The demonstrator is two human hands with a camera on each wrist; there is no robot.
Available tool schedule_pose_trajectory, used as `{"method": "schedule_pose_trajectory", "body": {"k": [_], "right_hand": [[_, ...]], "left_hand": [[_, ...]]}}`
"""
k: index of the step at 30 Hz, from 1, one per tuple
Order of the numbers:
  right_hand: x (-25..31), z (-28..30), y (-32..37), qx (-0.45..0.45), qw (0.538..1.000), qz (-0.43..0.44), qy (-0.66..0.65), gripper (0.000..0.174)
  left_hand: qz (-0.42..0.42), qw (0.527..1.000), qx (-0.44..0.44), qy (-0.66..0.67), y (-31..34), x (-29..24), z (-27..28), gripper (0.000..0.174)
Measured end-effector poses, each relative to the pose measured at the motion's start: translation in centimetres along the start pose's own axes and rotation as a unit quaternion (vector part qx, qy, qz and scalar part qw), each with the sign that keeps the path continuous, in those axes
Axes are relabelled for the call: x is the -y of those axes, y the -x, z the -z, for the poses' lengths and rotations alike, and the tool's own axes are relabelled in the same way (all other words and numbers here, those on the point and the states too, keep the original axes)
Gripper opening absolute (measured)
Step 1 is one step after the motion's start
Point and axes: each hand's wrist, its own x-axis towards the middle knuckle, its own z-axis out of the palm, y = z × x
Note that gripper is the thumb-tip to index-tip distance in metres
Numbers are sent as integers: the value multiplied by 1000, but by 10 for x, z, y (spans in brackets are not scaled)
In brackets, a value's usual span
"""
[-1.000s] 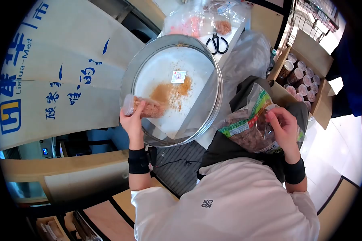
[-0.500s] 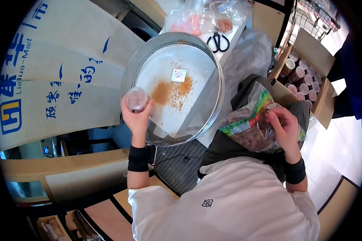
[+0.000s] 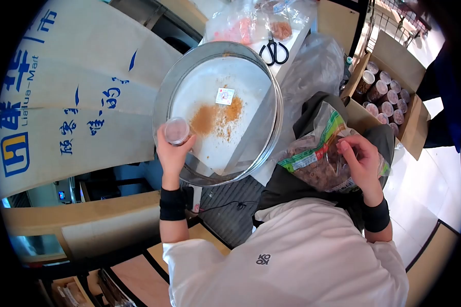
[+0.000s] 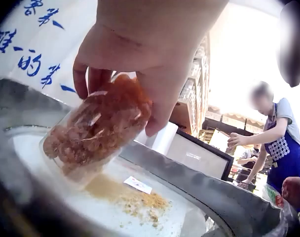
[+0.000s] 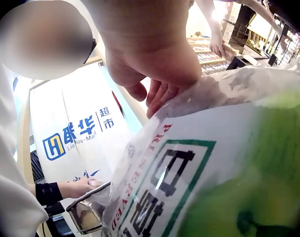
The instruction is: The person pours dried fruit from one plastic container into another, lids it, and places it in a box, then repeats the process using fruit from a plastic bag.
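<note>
The left hand (image 3: 172, 153) grips a clear round jar (image 3: 177, 131) over the left side of a wide metal pan (image 3: 217, 178). In the left wrist view the jar (image 4: 98, 131) is tilted and holds reddish-brown pieces, with fingers and thumb round its upper end. Brown and orange crumbs (image 3: 205, 119) and a small white packet (image 3: 225, 96) lie in the pan. The right hand (image 3: 362, 163) pinches the upper part of a clear green-and-red printed bag (image 3: 312, 166) of brown pieces on the person's lap; its fingertips are partly hidden.
Black-handled scissors (image 3: 274, 53) and plastic bags (image 3: 235, 29) lie on a white surface behind the pan. An open cardboard box (image 3: 414, 123) of lidded jars stands at the right. A large printed sheet (image 3: 97, 61) spans the left. Another person in a blue apron (image 4: 285, 158) stands beyond the pan.
The jar has turned from lying sideways to having its round end facing the head camera, still in the left hand. The right hand and the bag have barely moved.
</note>
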Motion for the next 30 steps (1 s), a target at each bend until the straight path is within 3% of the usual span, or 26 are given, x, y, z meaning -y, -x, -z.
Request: {"method": "schedule_pose_trajectory", "body": {"k": [2,6,8,12,14,15,17,19,21,22,25,26,27,28,29,30], "right_hand": [[1,-1,-3,10,1000,4,28,10],[-2,0,0,10,1000,8,15,10],[-5,0,-3,5,999,9,31,10],[-2,-2,-1,-9,1000,16,8,11],[-3,1,-1,4,999,17,31,10],[-4,2,-2,9,999,16,51,10],[-2,-1,-2,-3,999,15,33,10],[-2,-1,-1,-4,1000,23,15,9],[-6,0,-3,5,997,43,65,9],[-6,-1,-4,0,997,40,64,9],[2,-2,-1,0,999,29,15,9],[2,-3,-1,5,999,21,32,9],[2,-3,-3,10,999,12,48,10],[0,-3,-4,14,999,12,47,10],[-2,-2,-4,12,999,15,40,9],[-3,-2,-4,6,999,19,35,9]], "left_hand": [[-4,997,52,-57,-2,-12,7,77],[32,999,11,32,4,-9,7,77],[22,995,62,-78,2,-16,8,77],[24,999,-20,7,9,-7,5,75],[27,997,62,-46,10,-7,8,74],[21,997,60,-42,5,-6,8,74],[48,997,-3,60,7,-1,12,74],[41,999,17,-6,11,10,11,69],[-13,998,-30,53,9,16,8,72],[28,982,-89,164,8,14,11,71],[46,987,-49,144,9,3,21,69],[-95,992,-57,53,16,-5,17,59],[-93,992,-63,52,13,-3,18,59],[63,972,-69,216,9,-1,21,57],[216,902,-69,368,7,0,24,54],[103,943,-81,306,11,-4,17,54]]}}
